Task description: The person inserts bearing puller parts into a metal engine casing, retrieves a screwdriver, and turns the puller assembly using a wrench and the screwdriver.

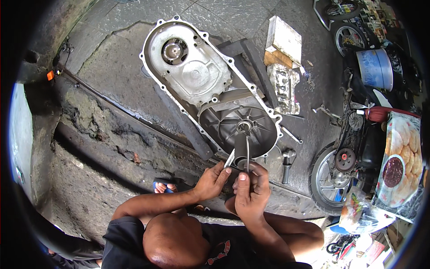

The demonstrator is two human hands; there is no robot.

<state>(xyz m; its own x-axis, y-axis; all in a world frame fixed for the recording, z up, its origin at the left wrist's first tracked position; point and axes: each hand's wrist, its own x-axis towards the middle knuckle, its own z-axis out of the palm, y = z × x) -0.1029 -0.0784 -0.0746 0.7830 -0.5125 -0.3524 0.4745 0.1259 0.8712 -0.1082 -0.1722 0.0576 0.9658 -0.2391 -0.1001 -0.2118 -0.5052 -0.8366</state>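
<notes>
1. Head view: at the frame's centre, a large silver-grey metal casing with a bolt-holed rim (182, 109) slants from upper left to lower right, two dark grey bars (184, 123) showing from under its sides.
2. Inside its round, ribbed lower bowl (264, 134), a small shiny metal ring (244, 127) sits at the hub.
3. From that ring a dark grey cylindrical tube (241, 148) runs down the frame, open end toward the hands; its long axis is nearly vertical in the picture. The tube lies just above the right hand (252, 193), which is the nearer one.
4. The right hand's thumb and forefinger pinch a thin, straight metal rod (248, 154) that runs alongside the tube, its far end near the ring. Whether it passes inside the tube, I cannot tell.
5. Just left of this, the left hand (211, 183) has thumb and forefinger pressed on a slim, pale metal strip (230, 158), tilted up and right toward the tube.
6. Right of the casing lie a silver metal spanner (292, 133) and a whitish, pitted metal engine block (283, 89).
</notes>
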